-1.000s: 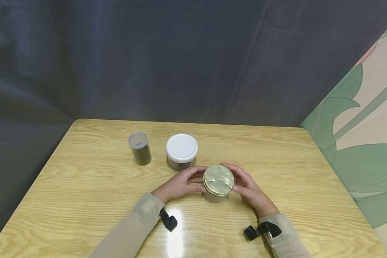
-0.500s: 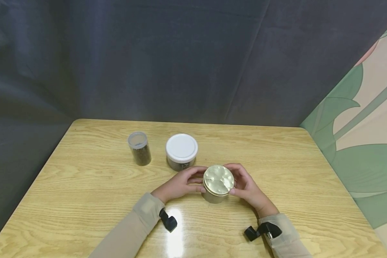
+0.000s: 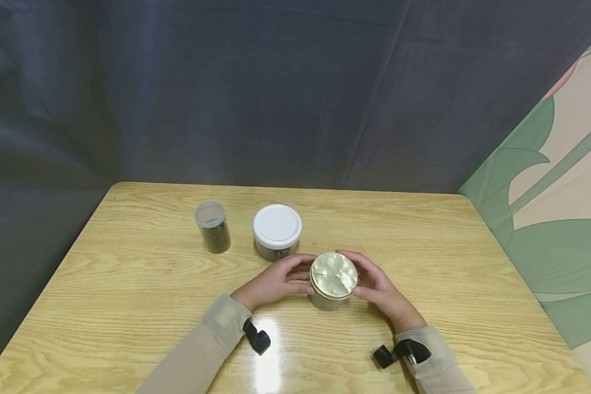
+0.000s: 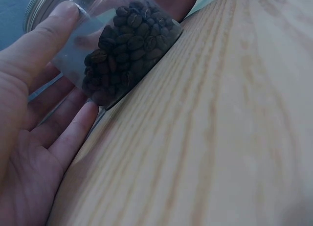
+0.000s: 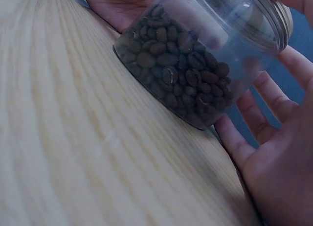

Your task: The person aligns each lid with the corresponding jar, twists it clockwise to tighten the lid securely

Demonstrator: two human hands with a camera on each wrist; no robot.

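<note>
A clear jar of coffee beans (image 4: 129, 47) stands upright on the wooden table, capped with a dented gold lid (image 3: 334, 274). My left hand (image 3: 278, 282) curves round the jar's left side, its thumb at the near side and its fingers behind. On the right, my right hand (image 3: 379, 287) holds the lid's rim between thumb and forefinger. Its other fingers lie beside the jar wall in the right wrist view, where the beans (image 5: 176, 72) fill about the lower half. Whether the lid is loose cannot be told.
A white-lidded tub (image 3: 277, 227) stands just behind my left hand. Farther left is a slim clear container (image 3: 214, 230) with dark contents. A dark cloth (image 3: 256, 98) hangs behind the table (image 3: 143, 284), and a leaf-patterned cloth (image 3: 561, 219) borders its right side.
My right fingers have slid nearer along the lid's rim, then the forefinger has reached back to the far side. Shine on the lid has shifted. The left hand and jar stay in place.
</note>
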